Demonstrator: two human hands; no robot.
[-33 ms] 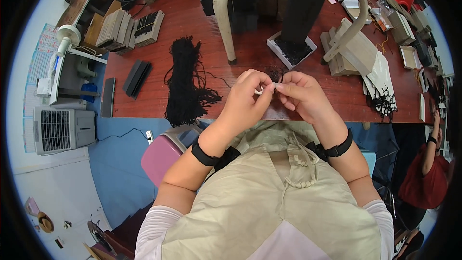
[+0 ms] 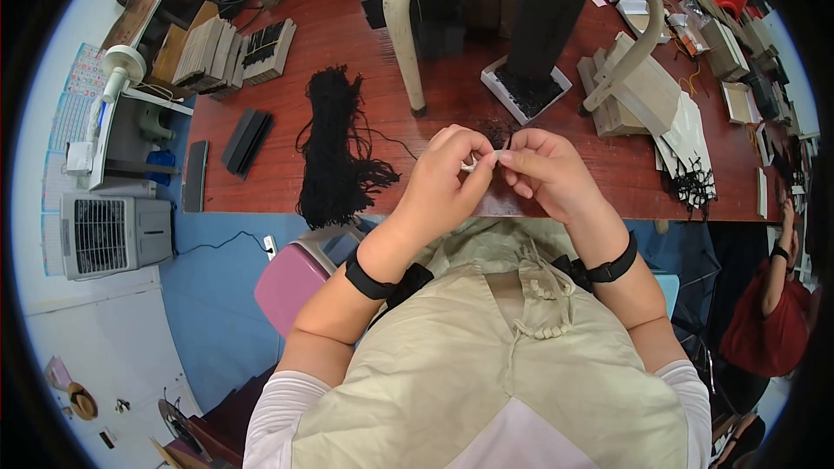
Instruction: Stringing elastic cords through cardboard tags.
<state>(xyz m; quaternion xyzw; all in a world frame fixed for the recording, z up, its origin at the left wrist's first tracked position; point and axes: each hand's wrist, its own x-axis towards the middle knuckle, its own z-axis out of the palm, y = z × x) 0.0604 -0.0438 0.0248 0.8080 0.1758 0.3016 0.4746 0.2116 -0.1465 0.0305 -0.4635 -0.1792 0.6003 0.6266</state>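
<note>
Left hand (image 2: 452, 163) and right hand (image 2: 553, 172) close together, both pinching a small pale piece (image 2: 497, 155), over a red-brown tabletop's (image 2: 291, 100) near side, black cords (image 2: 333, 152) at left, white tray (image 2: 501, 97) farther back

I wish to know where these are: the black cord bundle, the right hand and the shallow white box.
Black cord bundle (image 2: 332, 143), head view: middle of the strands.
Right hand (image 2: 556, 175), head view: near the thumb's base.
Shallow white box (image 2: 499, 89), head view: its left side wall.
</note>
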